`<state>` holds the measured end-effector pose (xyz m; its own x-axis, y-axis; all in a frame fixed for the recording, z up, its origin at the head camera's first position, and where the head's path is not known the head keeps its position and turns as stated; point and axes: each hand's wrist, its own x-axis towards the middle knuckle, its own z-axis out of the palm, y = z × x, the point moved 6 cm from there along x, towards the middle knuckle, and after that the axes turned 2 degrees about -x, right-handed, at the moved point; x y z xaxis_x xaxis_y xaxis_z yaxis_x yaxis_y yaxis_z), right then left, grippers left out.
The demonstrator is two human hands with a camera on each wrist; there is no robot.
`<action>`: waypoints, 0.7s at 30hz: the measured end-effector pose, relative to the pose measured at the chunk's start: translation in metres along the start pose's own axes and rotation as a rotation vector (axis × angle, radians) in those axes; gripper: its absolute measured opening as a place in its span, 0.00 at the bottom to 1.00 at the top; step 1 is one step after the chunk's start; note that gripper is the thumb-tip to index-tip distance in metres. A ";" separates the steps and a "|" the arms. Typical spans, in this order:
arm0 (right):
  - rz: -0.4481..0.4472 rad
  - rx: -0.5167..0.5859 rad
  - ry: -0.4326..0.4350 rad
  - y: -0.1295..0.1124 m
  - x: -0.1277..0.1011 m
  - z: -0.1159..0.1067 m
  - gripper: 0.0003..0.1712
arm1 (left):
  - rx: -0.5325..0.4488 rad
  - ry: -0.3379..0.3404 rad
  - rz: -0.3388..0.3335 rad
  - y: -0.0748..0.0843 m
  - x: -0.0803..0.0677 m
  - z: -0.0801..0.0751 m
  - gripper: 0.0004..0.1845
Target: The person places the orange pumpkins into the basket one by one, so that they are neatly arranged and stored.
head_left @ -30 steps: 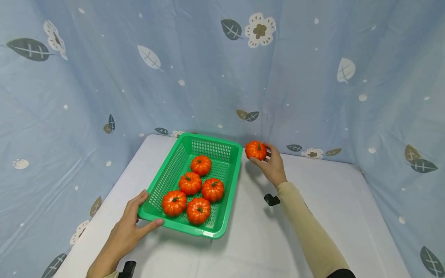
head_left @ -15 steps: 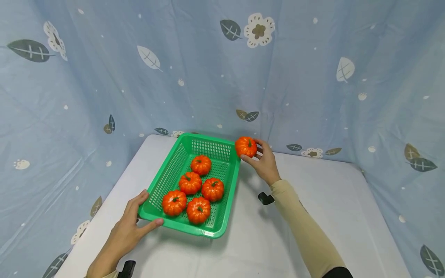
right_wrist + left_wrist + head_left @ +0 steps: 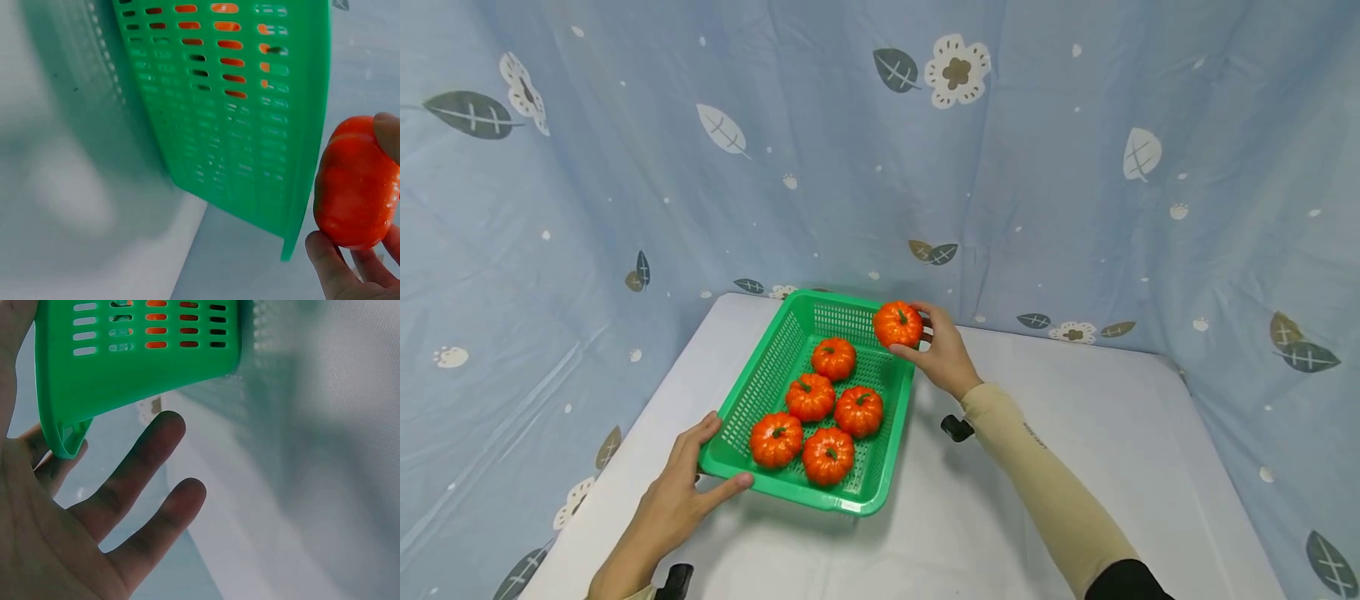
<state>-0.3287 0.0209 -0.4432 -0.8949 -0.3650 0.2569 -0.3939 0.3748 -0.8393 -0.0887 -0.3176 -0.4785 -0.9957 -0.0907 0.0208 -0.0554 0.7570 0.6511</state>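
Observation:
A green plastic basket (image 3: pixel 895 417) with slotted walls holds several small orange pumpkins (image 3: pixel 777 439). At its near left corner, my left hand (image 3: pixel 673 492) holds the rim between thumb and fingers; the left wrist view shows two fingers (image 3: pixel 140 459) of this hand stretched out below the rim. My right hand (image 3: pixel 943 354) grips another orange pumpkin (image 3: pixel 898 324) between thumb and fingers, over the basket's far right corner. In the right wrist view this pumpkin (image 3: pixel 356 187) sits just beyond the basket's rim, apart from the other pumpkins.
A white-covered table (image 3: pixel 1075 467) lies under the basket. Blue curtain cloth (image 3: pixel 1060 150) with leaf and flower prints hangs behind the table and along both sides. A small black device (image 3: pixel 957 428) sits at each wrist.
My right hand has moved left with its pumpkin, from beside the basket to over its far right corner. The left hand and the basket stay about where they were.

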 end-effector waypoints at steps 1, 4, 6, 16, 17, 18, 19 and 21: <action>0.002 -0.017 -0.012 -0.001 0.001 0.002 0.47 | -0.001 -0.001 -0.002 0.000 0.000 0.000 0.53; 0.003 -0.077 -0.042 -0.002 0.003 0.008 0.46 | -0.002 -0.004 -0.006 0.000 0.000 0.000 0.54; -0.007 -0.118 -0.058 -0.004 0.005 0.011 0.46 | -0.001 -0.003 -0.008 0.000 0.000 0.000 0.54; -0.065 -0.297 -0.162 -0.012 0.009 0.031 0.45 | -0.001 0.004 0.002 -0.002 0.000 0.001 0.54; -0.068 -0.304 -0.169 -0.013 0.009 0.034 0.45 | -0.003 0.005 0.004 -0.002 0.000 0.001 0.54; -0.073 -0.317 -0.176 -0.014 0.009 0.036 0.45 | -0.004 0.005 0.004 -0.002 0.000 0.001 0.54; -0.078 -0.322 -0.184 -0.015 0.010 0.038 0.45 | -0.008 0.004 0.004 -0.002 0.000 0.001 0.54; -0.086 -0.339 -0.218 -0.015 0.011 0.042 0.44 | -0.016 -0.001 0.002 -0.002 0.001 0.001 0.54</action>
<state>-0.3237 -0.0245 -0.4477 -0.8048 -0.5652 0.1811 -0.5446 0.5818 -0.6042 -0.0893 -0.3178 -0.4806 -0.9959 -0.0882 0.0216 -0.0517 0.7467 0.6631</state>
